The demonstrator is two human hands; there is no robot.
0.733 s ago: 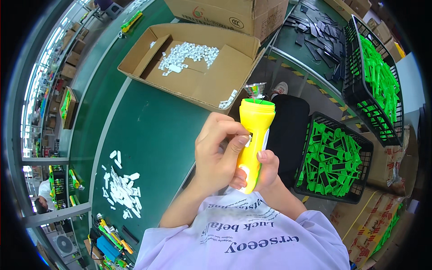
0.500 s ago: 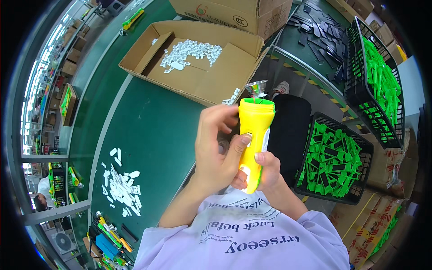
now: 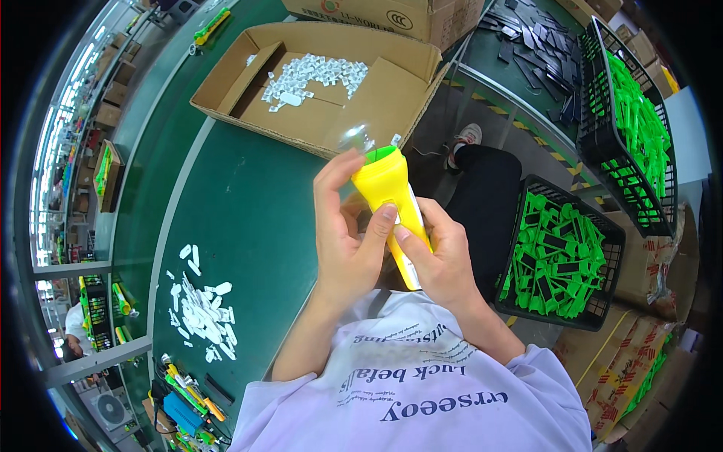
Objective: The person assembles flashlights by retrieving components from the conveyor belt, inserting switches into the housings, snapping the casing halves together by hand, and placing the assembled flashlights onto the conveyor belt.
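While the left hand (image 3: pixel 343 237) wraps the wide end of the yellow flashlight body (image 3: pixel 382 185), thumb by a small white piece (image 3: pixel 398 219), the right hand (image 3: pixel 446 260) is clamped lower down, so it's tilted mid-frame. A blurry silvery reflector (image 3: pixel 354 137) sits just past the open end. Further out: cardboard tray (image 3: pixel 263 129) with white bits (image 3: pixel 324 71) up top, white pieces (image 3: pixel 203 313) on the green surface (image 3: pixel 241 211) lower left, green parts (image 3: pixel 553 260) basketed at right.

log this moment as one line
left hand: holds yellow plastic flashlight body | right hand: holds its narrower part | shiny silver reflector: blurred, by open rim
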